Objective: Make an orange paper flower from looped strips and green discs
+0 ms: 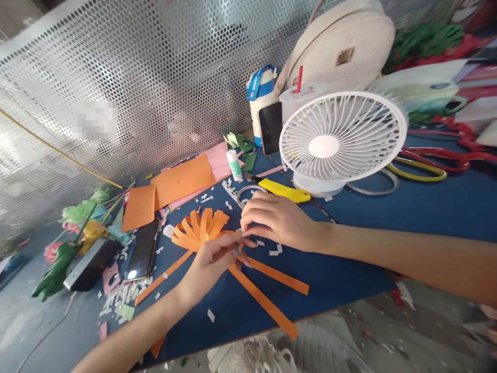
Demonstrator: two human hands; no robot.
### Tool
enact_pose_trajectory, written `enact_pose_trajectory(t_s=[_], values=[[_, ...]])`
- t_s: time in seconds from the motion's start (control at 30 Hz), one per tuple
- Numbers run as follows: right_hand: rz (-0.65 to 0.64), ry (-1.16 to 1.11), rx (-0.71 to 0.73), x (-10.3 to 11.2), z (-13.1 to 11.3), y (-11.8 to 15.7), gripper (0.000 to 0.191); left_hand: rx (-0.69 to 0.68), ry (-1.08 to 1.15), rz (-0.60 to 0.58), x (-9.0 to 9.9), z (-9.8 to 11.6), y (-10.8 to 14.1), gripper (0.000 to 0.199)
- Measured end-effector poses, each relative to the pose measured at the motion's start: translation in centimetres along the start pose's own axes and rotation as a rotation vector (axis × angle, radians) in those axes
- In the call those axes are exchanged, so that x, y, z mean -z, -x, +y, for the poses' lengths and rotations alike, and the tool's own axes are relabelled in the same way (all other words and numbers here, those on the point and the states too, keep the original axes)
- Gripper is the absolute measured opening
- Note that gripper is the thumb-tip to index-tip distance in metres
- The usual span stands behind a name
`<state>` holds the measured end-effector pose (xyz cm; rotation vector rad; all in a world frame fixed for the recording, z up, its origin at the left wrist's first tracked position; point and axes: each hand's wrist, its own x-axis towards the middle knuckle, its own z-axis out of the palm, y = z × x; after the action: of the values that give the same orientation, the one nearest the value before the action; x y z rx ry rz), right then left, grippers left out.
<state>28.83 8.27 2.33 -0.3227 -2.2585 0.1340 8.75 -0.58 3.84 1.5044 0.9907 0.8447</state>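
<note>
An orange paper flower (202, 228) made of looped strips lies on the blue table. My left hand (217, 254) is closed in a pinch beside it, apparently on an orange paper strip whose end the fingers hide. Fingertips of my right hand (275, 217) come together against those of the left; whatever small thing they pinch is hidden. From under the hands, long orange strips (267, 305) spread toward the table's front edge. Just behind my right hand are a tape roll (250, 192) and a yellow utility knife (285, 190).
A white fan (341, 140) stands at the right, near a bottle (261, 98) and a white bag (341, 46). Orange sheets (182, 181) and a glue stick (234, 165) lie behind the flower. A phone (143, 251), a dark box (93, 264) and paper scraps (120, 295) are left.
</note>
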Motion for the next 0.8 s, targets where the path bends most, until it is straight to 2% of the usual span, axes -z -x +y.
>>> enact_pose_trajectory(t_s=[0.07,0.13,0.23,0.3,0.37,0.5,0.57,0.67,0.73,0.8], values=[[0.033,-0.006,0.044,0.2,-0.2,-0.1,0.016,0.006,0.042,0.046,0.0,-0.2,0.1,0.031],[0.089,-0.096,0.029,0.8,-0.5,-0.3,0.014,-0.021,0.035,0.108,0.1,-0.4,0.4,0.033],[0.199,-0.230,-0.075,1.6,-0.9,-0.6,0.012,-0.144,-0.171,0.152,-0.2,-0.1,0.8,0.033],[0.255,-0.266,-0.137,1.8,-0.8,-0.7,0.013,-0.267,-0.447,0.045,-0.7,0.5,1.0,0.030],[0.272,-0.299,-0.177,1.7,-0.6,-0.7,0.014,-0.380,-0.716,-0.134,-1.6,0.9,0.7,0.028],[0.264,-0.351,-0.209,1.0,0.2,-0.6,0.014,-0.419,-1.021,-0.310,-3.7,0.7,-1.0,0.029],[0.263,-0.363,-0.222,0.8,0.5,-0.6,0.012,-0.334,-1.054,-0.358,-4.5,0.4,-2.0,0.031],[0.258,-0.379,-0.234,0.7,0.6,-0.5,0.010,-0.218,-1.016,-0.415,-5.0,0.2,-3.0,0.019],[0.253,-0.390,-0.231,0.7,0.5,-0.4,0.010,-0.220,-0.957,-0.429,-4.9,0.3,-3.3,0.010],[0.242,-0.403,-0.231,0.6,0.5,-0.3,0.010,-0.252,-0.880,-0.400,-4.8,0.4,-3.2,0.011]])
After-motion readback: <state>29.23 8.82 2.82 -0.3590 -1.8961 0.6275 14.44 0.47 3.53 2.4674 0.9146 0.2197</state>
